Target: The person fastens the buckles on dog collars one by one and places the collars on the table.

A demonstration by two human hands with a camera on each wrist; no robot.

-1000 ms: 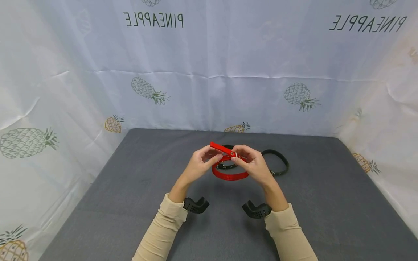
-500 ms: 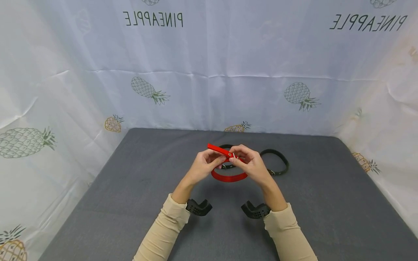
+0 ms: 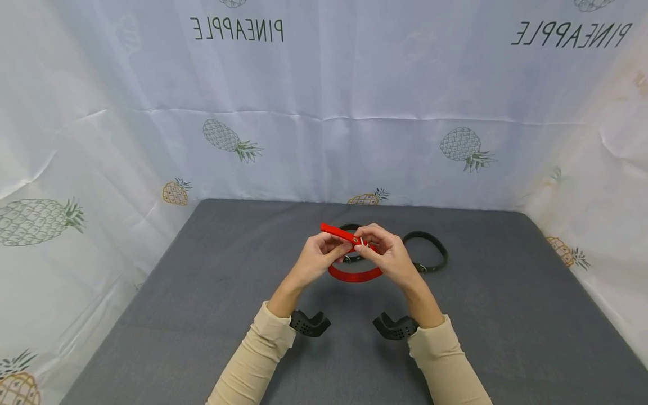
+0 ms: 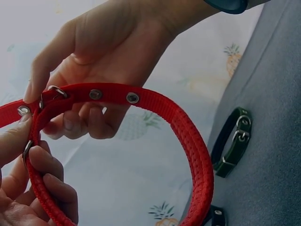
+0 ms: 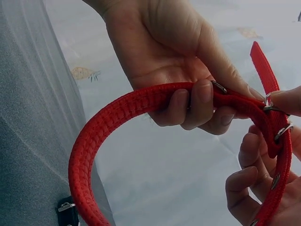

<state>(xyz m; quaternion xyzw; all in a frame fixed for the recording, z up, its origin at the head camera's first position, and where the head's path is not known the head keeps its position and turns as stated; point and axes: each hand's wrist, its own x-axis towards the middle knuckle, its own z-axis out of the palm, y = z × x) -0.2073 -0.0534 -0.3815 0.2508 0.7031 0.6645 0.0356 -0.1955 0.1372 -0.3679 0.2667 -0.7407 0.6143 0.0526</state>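
A red collar (image 3: 355,277) with metal eyelets is held up as a loop above the table. My left hand (image 3: 318,260) pinches its strap beside the buckle. On the other side, my right hand (image 3: 392,256) grips the padded band near the buckle, its thumb at the prong. The buckle (image 5: 277,109) has the strap through it, and the free strap end (image 5: 264,66) sticks out past it. In the left wrist view, the prong is close to an eyelet (image 4: 23,110); whether it sits in the hole I cannot tell.
Two dark collars lie on the grey table (image 3: 202,292) behind the hands: one dark collar (image 3: 430,268) to the right, another dark collar (image 3: 350,226) partly hidden behind the red one. A pineapple-print curtain (image 3: 324,157) surrounds the table at back and sides.
Over the second, my left hand has shifted right, closer to my right hand. The red collar's free end has moved slightly left and down. In the last half second almost nothing moved.
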